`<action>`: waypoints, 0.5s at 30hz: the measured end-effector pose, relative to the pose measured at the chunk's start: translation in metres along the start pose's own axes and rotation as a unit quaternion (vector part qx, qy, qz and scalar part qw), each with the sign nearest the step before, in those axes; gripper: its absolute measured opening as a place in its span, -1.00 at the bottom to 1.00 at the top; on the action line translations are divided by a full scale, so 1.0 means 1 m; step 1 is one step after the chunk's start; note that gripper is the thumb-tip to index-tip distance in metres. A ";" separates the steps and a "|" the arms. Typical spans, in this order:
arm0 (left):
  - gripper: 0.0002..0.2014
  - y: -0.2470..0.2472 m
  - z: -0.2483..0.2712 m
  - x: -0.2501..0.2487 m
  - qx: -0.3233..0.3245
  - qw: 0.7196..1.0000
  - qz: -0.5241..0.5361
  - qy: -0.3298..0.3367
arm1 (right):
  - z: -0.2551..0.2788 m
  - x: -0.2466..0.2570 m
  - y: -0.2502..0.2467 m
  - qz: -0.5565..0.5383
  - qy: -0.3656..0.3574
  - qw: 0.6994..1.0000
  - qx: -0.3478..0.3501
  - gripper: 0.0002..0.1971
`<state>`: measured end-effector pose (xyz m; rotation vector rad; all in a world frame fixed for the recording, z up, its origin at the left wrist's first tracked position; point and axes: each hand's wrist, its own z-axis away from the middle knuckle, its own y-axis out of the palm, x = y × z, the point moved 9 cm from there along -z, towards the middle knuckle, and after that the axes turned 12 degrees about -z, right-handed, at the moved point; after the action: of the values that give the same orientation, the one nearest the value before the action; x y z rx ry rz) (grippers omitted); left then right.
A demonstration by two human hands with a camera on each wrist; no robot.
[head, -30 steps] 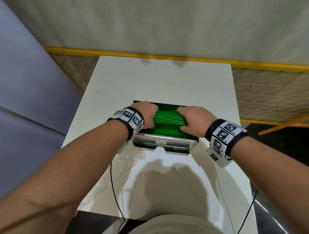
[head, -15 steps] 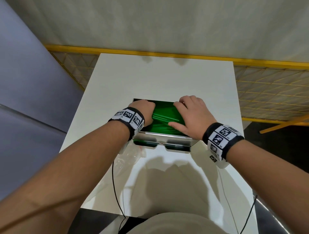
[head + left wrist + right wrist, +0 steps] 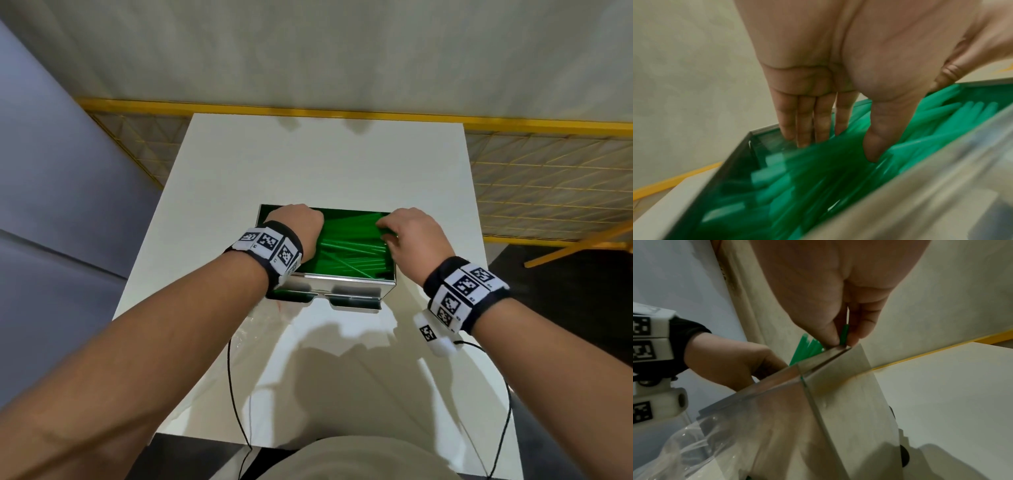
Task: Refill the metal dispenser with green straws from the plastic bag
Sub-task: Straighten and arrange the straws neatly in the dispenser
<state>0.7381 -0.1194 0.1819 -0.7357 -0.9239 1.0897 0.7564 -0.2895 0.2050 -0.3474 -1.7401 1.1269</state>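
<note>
The right hand (image 3: pixel 838 308) pinches a green straw (image 3: pixel 844 335) end at the metal dispenser (image 3: pixel 818 386) rim.

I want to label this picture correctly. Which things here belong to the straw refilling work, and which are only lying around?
Belong to the job:
- metal dispenser, open on top
- green straws inside it
- plastic bag, beside the dispenser
- left hand, fingers straight on the straws
- right hand, pinching a straw end

Just there:
- white table
- black cables
- yellow mesh fence
</note>
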 end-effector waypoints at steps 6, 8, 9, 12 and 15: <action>-0.85 0.006 0.011 0.009 0.016 0.999 -0.037 -0.017 | -0.002 -0.007 -0.014 -0.036 0.033 0.998 -0.034 -0.76; -0.86 0.007 0.013 0.017 0.020 0.999 -0.015 -0.027 | -0.001 -0.014 -0.016 -0.051 0.068 0.996 -0.036 -0.81; -0.87 0.009 0.013 0.020 0.023 0.999 0.002 -0.030 | -0.001 -0.016 -0.015 -0.061 0.084 0.994 -0.030 -0.82; -0.89 0.014 0.014 0.026 0.030 0.998 0.044 -0.037 | -0.001 -0.009 -0.010 -0.084 0.094 0.992 -0.009 -0.79; -0.87 0.021 0.015 0.028 0.037 0.996 0.064 -0.043 | -0.002 0.000 -0.006 -0.092 0.098 0.991 0.009 -0.75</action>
<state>0.7214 -0.0859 0.1772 -0.6987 -0.9135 1.2690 0.7598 -0.2912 0.2097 -0.2700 -1.5544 0.9433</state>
